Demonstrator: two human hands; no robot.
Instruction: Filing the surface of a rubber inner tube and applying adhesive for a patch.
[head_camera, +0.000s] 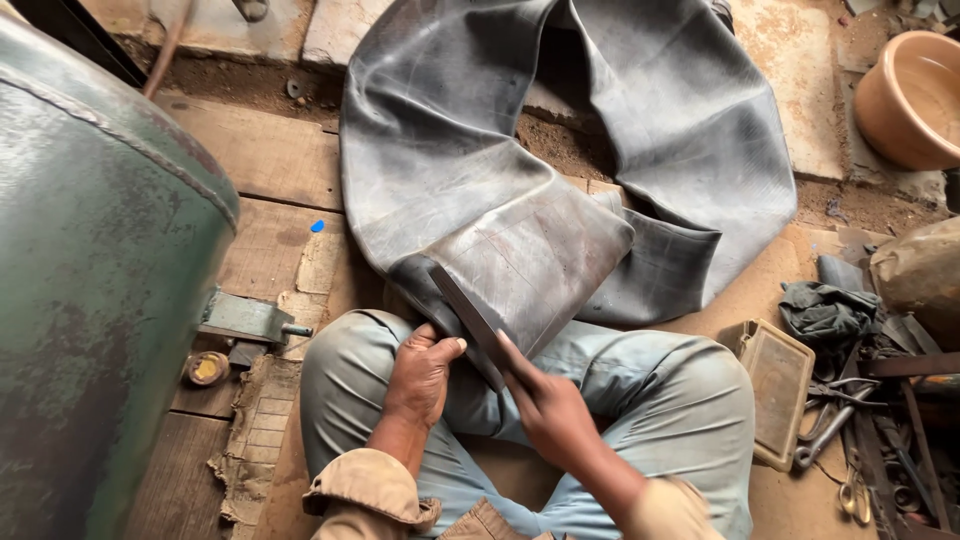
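Note:
A large deflated black rubber inner tube (470, 150) lies looped on the ground, its folded near part draped over my knees in pale blue trousers (650, 390). My left hand (420, 375) presses on the folded edge of the tube at my left knee, thumb up against the rubber. My right hand (545, 400) grips the tube's dark fold from below, forefinger stretched along the crease. Neither hand holds a tool.
A big green metal tank (90, 300) fills the left side. A tan rectangular tray (775, 390), pliers and scissors (835, 420), a dark rag (825, 310) and scrap lie at right. An orange basin (915, 95) sits at the top right. Wooden planks (260, 150) lie under it all.

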